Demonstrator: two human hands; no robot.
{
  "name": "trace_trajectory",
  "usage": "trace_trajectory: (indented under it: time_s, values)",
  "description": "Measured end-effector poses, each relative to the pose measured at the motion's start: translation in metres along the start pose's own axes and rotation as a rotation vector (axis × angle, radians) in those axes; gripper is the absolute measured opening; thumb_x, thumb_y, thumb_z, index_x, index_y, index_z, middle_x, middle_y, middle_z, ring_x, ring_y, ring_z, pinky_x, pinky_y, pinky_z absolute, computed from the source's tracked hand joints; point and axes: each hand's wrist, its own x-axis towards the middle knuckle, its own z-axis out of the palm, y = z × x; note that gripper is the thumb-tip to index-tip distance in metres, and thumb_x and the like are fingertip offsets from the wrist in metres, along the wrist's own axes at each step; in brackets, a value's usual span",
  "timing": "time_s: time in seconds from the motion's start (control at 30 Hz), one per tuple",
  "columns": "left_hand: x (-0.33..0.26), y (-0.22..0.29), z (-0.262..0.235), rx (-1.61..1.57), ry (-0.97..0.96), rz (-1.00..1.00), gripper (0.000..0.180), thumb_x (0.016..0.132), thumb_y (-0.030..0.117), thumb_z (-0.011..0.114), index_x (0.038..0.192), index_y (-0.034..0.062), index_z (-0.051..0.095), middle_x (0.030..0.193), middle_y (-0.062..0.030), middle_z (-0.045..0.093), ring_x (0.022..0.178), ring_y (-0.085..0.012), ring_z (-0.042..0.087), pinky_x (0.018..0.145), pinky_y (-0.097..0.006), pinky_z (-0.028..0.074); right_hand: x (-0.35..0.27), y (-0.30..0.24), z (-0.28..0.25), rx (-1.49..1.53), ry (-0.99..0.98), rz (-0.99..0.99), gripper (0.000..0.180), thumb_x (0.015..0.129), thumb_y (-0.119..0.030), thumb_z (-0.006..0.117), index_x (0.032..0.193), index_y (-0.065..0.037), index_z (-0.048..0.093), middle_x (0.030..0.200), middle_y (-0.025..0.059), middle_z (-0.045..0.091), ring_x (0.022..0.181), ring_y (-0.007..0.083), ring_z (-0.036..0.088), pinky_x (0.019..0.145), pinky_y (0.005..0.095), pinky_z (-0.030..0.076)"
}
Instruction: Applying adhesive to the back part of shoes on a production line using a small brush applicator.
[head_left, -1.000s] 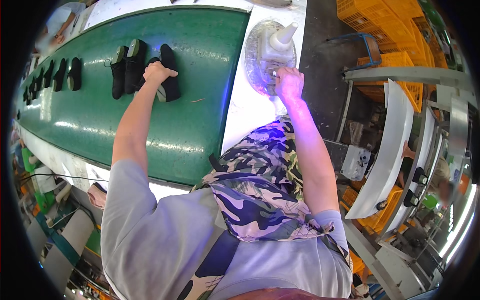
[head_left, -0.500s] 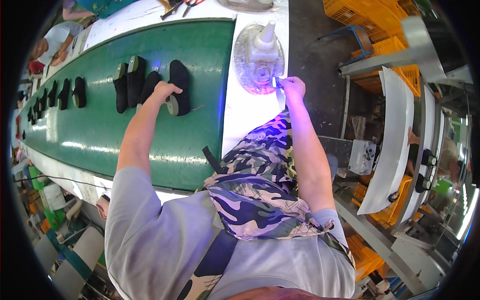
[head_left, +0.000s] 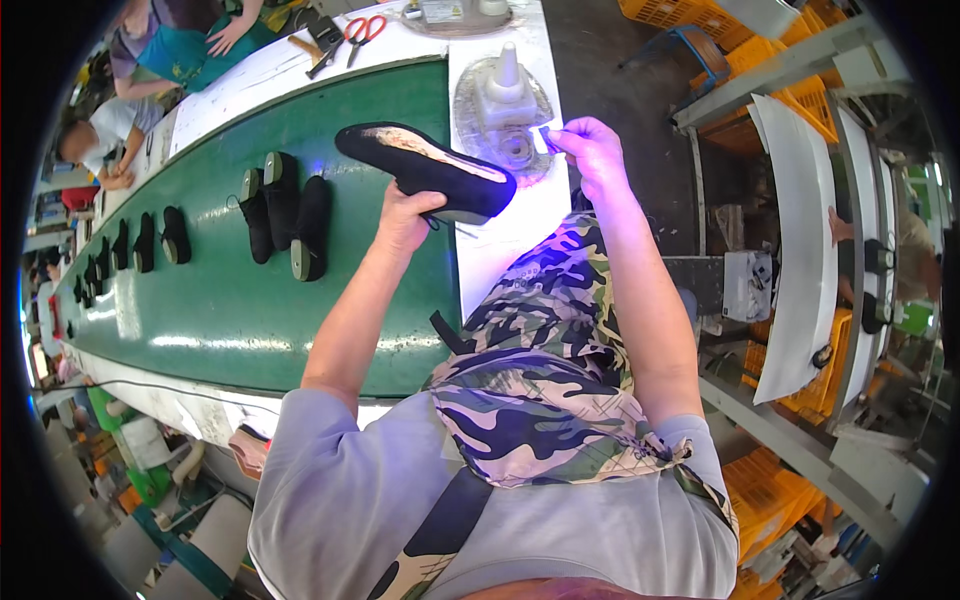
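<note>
Black shoe [head_left: 450,188]: in the left hand [head_left: 410,215], held over the edge of the green belt [head_left: 250,340], one end reaching across the white ledge [head_left: 475,280] beside it. Lies roughly lengthwise across the view, slightly tilted. Long pale strip shows along its upward face; cannot tell whether lining or inner sole.

Left fingers clamped on the lower side near mid-length, thumb visible, the other fingers mostly hidden behind. Right hand [head_left: 597,158] apart from the shoe, thumb and forefinger pinched together on a small dark-and-bright piece [head_left: 546,140], kind unclear. Just beyond: white cone-topped bottle [head_left: 505,95] on an oval tray [head_left: 468,130].

Handling, by judgement: light enough for one hand; upper likely soft cloth, giving under a squeeze; sole firmer. Matte surface should grip well; little looks fragile. Best hold: around the sole and side at mid-length, pale strip left uncovered; squeezing the upper alone might crease it.

Three more dark shoes [head_left: 312,225] stand grouped on the belt, a farther row [head_left: 145,240] to their left.
</note>
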Motion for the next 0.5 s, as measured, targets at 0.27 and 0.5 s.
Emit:
trace_trajectory:
  time_s: [0.27, 0.5]
  values:
    - [-0.007, 0.043, 0.053, 0.942, -0.243, 0.850, 0.040, 0.078, 0.008, 0.072, 0.114, -0.0020, 0.057, 0.116, -0.0222, 0.066, 0.107, -0.0345, 0.065, 0.092, -0.041, 0.052, -0.016, -0.024, 0.017, -0.099, -0.090, -0.177, 0.011, 0.079, 0.000, 0.074, 0.084, -0.001, 0.063, 0.079, 0.0038, 0.065, 0.073, 0.0103, 0.061, 0.071, 0.0250, 0.050]
    - [-0.018, 0.059, 0.068, 1.002, -0.313, 1.021, 0.042, 0.075, 0.006, 0.074, 0.112, -0.0024, 0.058, 0.115, -0.0236, 0.065, 0.105, -0.0374, 0.066, 0.090, -0.043, 0.053, -0.024, -0.025, 0.029, -0.194, -0.039, -0.248, 0.012, 0.079, 0.000, 0.073, 0.086, -0.001, 0.063, 0.079, 0.0021, 0.064, 0.073, 0.0090, 0.059, 0.070, 0.0247, 0.049]
